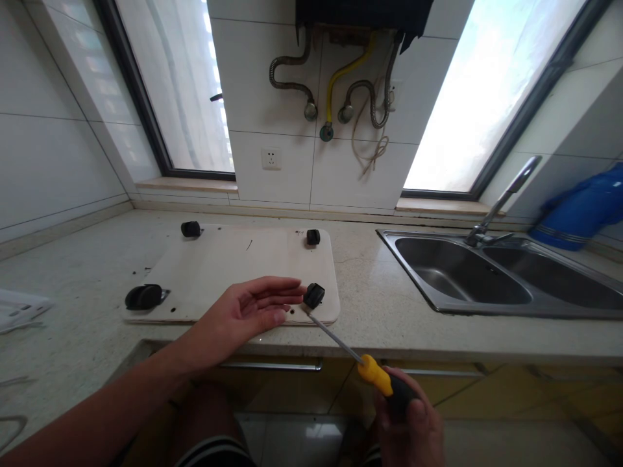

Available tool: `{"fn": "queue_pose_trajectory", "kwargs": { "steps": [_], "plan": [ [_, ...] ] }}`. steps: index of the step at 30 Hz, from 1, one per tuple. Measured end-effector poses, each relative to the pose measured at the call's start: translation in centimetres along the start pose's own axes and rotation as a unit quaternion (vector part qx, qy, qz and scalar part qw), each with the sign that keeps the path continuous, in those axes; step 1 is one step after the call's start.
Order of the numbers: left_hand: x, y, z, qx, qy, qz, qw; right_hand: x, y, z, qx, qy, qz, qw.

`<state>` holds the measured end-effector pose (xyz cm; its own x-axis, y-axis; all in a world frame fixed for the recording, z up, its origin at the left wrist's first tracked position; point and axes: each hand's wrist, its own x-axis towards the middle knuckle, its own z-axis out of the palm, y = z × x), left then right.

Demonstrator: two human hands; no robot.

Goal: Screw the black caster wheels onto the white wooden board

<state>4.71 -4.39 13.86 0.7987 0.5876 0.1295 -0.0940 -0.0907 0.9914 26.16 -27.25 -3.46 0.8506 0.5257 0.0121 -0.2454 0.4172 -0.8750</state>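
A white board [228, 259] with rounded corners lies flat on the counter. Black casters stand on it: the near-right caster [314, 296], the far-right caster [313, 237], the far-left caster [191, 229] and the near-left caster [144, 297]. My left hand [257, 301] is stretched out over the board's near edge, its fingertips at the left side of the near-right caster; whether they touch it I cannot tell. In my right hand [413, 421] is a screwdriver [374, 373] with a yellow and black handle. Its tip points at the base of the near-right caster.
A double steel sink [431, 301] with a faucet [503, 198] is set into the counter on the right, a blue object [581, 211] behind it. White items [22, 308] lie at the left edge. Hoses [292, 85] hang on the wall above the socket [271, 159].
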Motion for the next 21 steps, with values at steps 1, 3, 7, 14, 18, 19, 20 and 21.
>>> {"fn": "queue_pose_trajectory", "kwargs": {
  "steps": [1,3,7,14,18,19,20,21],
  "plan": [
    [-0.1,0.0,-0.1,-0.036,-0.008,-0.005,0.999,0.3,0.0,-0.2,0.024,-0.009,0.01,1.0],
    [-0.2,0.0,-0.3,-0.091,-0.033,-0.004,0.995,0.7,-0.3,-0.3,0.064,-0.023,0.017,0.998],
    [-0.6,-0.2,-0.4,-0.142,-0.107,0.035,0.983,0.8,-1.1,0.2,0.095,-0.005,0.019,0.995],
    [-1.1,-0.1,0.0,-0.19,-0.168,0.054,0.966,0.7,-1.3,0.3,0.095,0.029,0.04,0.994],
    [-1.4,0.2,0.1,-0.21,-0.168,0.052,0.962,0.8,-1.3,0.1,0.096,0.022,0.041,0.994],
    [-1.5,0.2,0.1,-0.214,-0.169,0.052,0.961,0.9,-1.3,0.1,0.096,0.019,0.041,0.994],
    [-1.5,0.2,0.1,-0.217,-0.17,0.052,0.96,0.9,-1.3,0.1,0.096,0.017,0.04,0.994],
    [-1.5,0.2,0.1,-0.22,-0.172,0.052,0.959,0.9,-1.3,0.1,0.097,0.017,0.039,0.994]
  ]
}}
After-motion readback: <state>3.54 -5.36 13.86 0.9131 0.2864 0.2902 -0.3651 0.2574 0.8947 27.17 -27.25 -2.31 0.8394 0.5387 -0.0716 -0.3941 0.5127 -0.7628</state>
